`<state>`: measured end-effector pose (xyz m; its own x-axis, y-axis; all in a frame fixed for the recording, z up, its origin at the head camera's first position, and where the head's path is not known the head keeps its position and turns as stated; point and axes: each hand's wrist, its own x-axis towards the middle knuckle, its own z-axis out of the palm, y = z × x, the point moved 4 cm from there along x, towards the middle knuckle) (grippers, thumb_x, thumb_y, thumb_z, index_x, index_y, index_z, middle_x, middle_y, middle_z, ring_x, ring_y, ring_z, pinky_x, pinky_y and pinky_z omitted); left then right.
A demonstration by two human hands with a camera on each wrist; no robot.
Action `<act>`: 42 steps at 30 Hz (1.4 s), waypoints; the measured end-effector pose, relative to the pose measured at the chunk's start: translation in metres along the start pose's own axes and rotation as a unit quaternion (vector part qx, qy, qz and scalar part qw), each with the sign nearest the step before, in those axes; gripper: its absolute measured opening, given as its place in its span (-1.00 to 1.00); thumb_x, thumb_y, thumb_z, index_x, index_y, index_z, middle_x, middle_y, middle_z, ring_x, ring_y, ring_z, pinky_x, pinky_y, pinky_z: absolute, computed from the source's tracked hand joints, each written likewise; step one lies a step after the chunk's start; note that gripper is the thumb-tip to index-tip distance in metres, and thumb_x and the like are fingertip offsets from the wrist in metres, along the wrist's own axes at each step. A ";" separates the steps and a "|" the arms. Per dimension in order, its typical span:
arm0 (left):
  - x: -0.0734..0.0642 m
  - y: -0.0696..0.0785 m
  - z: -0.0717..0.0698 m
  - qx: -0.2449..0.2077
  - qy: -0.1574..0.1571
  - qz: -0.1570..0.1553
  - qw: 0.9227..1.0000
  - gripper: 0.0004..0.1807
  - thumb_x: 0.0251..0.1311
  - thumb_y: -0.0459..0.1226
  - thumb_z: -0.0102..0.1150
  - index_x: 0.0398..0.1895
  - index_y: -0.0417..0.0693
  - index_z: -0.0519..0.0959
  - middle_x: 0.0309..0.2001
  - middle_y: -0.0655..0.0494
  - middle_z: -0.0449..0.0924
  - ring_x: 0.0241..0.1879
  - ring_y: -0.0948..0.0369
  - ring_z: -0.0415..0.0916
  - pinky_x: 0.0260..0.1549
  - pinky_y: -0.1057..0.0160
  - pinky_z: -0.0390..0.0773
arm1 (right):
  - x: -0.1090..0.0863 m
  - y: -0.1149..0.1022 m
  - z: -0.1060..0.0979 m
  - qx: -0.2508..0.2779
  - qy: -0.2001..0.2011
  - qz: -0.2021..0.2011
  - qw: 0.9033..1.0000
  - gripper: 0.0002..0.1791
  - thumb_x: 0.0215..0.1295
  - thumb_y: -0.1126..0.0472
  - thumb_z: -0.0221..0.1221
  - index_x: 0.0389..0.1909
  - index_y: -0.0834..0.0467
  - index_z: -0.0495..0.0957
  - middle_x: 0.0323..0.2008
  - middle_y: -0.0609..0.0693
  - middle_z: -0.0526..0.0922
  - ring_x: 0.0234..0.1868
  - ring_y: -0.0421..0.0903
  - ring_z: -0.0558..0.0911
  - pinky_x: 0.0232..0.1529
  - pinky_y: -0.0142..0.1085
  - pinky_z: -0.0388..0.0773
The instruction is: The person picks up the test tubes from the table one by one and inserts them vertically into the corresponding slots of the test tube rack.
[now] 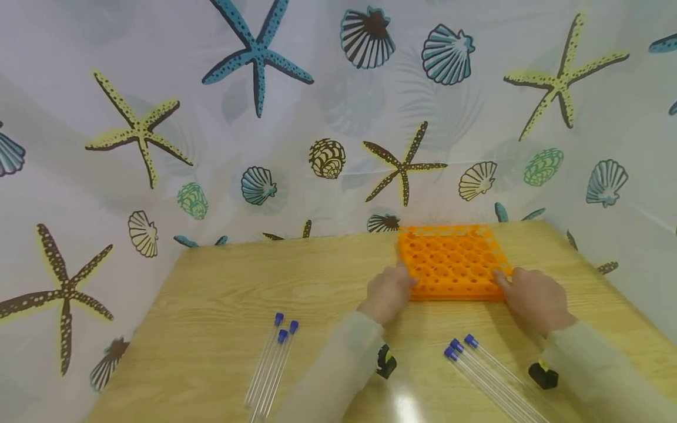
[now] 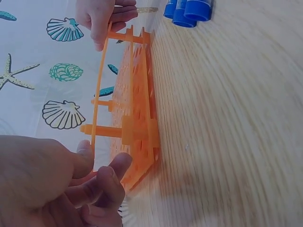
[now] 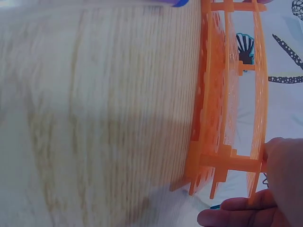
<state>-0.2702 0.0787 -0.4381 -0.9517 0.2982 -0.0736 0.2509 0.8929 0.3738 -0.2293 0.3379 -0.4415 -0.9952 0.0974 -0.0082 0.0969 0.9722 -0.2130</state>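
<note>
An orange tube rack (image 1: 455,290), tiered and full of round holes, is near the back edge of the table, right of centre. My left hand (image 1: 388,292) holds its left end, pinching the top plate's edge between thumb and curled fingers in the left wrist view. At the opposite end my right hand (image 1: 538,298) grips the same plate, thumb on top and fingers below. The right wrist view shows the rack's stacked plates (image 3: 213,161) from the side, close to the tabletop. No tubes stand in the rack's holes.
Three clear, thin tubes (image 1: 271,370) with blue caps lie on the wooden table (image 1: 211,305) at left. Three similar tubes (image 1: 492,382) lie at front right, between my forearms. A white curtain (image 1: 296,205) printed with shells and starfish rises behind the table and along its sides.
</note>
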 end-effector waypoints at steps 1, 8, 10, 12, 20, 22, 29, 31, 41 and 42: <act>-0.001 -0.001 -0.001 0.002 0.001 0.002 1.000 -0.71 0.44 0.00 0.02 -0.20 -0.04 0.47 -0.53 0.15 0.43 -0.59 0.19 0.39 -0.62 0.22 0.39 | 0.000 -0.001 0.000 0.001 0.002 -0.002 1.000 -0.29 0.54 -0.24 -0.25 -0.58 0.25 0.42 -0.72 0.05 0.34 -0.70 -0.05 0.36 -0.72 -0.27 0.24; -0.001 -0.012 -0.004 -0.012 -0.007 -0.005 1.000 -0.71 0.43 0.01 0.03 -0.25 -0.01 0.49 -0.55 0.18 0.40 -0.60 0.20 0.34 -0.60 0.23 0.36 | 0.001 -0.011 -0.001 0.002 -0.002 -0.011 1.000 -0.29 0.54 -0.24 -0.23 -0.55 0.27 0.44 -0.69 0.04 0.33 -0.66 -0.04 0.36 -0.68 -0.25 0.24; -0.002 -0.016 -0.004 -0.020 -0.011 -0.009 1.000 -0.71 0.43 0.01 0.03 -0.25 -0.01 0.49 -0.56 0.18 0.39 -0.60 0.20 0.33 -0.60 0.24 0.36 | 0.000 -0.014 -0.001 0.004 -0.005 -0.014 1.000 -0.30 0.53 -0.24 -0.22 -0.53 0.28 0.45 -0.67 0.04 0.33 -0.65 -0.03 0.37 -0.66 -0.24 0.25; -0.003 -0.019 -0.005 -0.034 -0.013 -0.013 0.999 -0.72 0.44 0.00 0.03 -0.26 -0.01 0.48 -0.56 0.18 0.38 -0.61 0.20 0.32 -0.61 0.24 0.35 | 0.000 -0.017 0.000 0.003 -0.010 -0.015 1.000 -0.29 0.53 -0.25 -0.23 -0.52 0.28 0.45 -0.68 0.04 0.33 -0.65 -0.03 0.37 -0.65 -0.24 0.26; -0.014 -0.031 -0.008 -0.039 -0.013 -0.012 0.999 -0.73 0.45 -0.03 0.01 -0.22 -0.05 0.47 -0.57 0.16 0.34 -0.59 0.18 0.32 -0.58 0.22 0.34 | -0.001 -0.028 0.004 0.003 -0.024 -0.024 0.999 -0.27 0.53 -0.27 -0.24 -0.49 0.27 0.50 -0.67 0.05 0.41 -0.66 -0.05 0.40 -0.68 -0.25 0.29; -0.017 -0.033 -0.011 -0.023 -0.003 -0.003 1.000 -0.72 0.45 -0.04 0.01 -0.21 -0.07 0.48 -0.57 0.15 0.35 -0.59 0.17 0.34 -0.59 0.21 0.36 | -0.001 -0.031 0.004 0.002 -0.019 -0.029 0.999 -0.28 0.53 -0.26 -0.24 -0.49 0.27 0.50 -0.67 0.05 0.41 -0.67 -0.05 0.39 -0.69 -0.25 0.28; -0.023 -0.036 -0.017 0.013 0.029 0.034 0.999 -0.73 0.45 -0.08 0.02 -0.25 -0.11 0.47 -0.60 0.16 0.36 -0.62 0.21 0.32 -0.64 0.22 0.36 | -0.002 -0.040 0.004 -0.005 -0.004 -0.036 0.999 -0.31 0.55 -0.22 -0.22 -0.51 0.26 0.49 -0.71 0.03 0.34 -0.70 -0.08 0.34 -0.69 -0.29 0.23; -0.025 -0.038 -0.017 0.013 0.022 0.026 0.999 -0.73 0.45 -0.08 0.02 -0.25 -0.10 0.46 -0.58 0.16 0.36 -0.61 0.21 0.30 -0.63 0.24 0.35 | -0.003 -0.042 0.004 -0.004 -0.004 -0.039 0.999 -0.31 0.55 -0.23 -0.22 -0.52 0.26 0.48 -0.71 0.02 0.33 -0.69 -0.07 0.34 -0.68 -0.28 0.23; -0.030 -0.049 -0.018 0.017 0.012 -0.002 1.000 -0.70 0.45 -0.05 0.02 -0.14 -0.13 0.48 -0.56 0.13 0.42 -0.58 0.18 0.38 -0.60 0.19 0.42 | -0.006 -0.053 0.007 -0.001 0.010 -0.054 0.999 -0.36 0.54 -0.17 -0.18 -0.67 0.16 0.40 -0.74 -0.03 0.26 -0.72 -0.08 0.31 -0.73 -0.28 0.20; -0.031 -0.050 -0.019 0.017 0.012 -0.001 1.000 -0.69 0.45 -0.05 0.02 -0.13 -0.14 0.48 -0.56 0.13 0.41 -0.58 0.18 0.37 -0.60 0.19 0.41 | -0.006 -0.055 0.007 -0.001 0.011 -0.055 0.998 -0.35 0.54 -0.18 -0.18 -0.67 0.15 0.39 -0.74 -0.03 0.26 -0.72 -0.08 0.32 -0.72 -0.28 0.20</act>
<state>-0.2570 0.0186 -0.4371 -0.9558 0.2894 -0.0515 0.2553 0.9042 0.3424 -0.2287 0.2827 -0.4368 -0.9993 -0.0049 0.0357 -0.0123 0.9778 -0.2094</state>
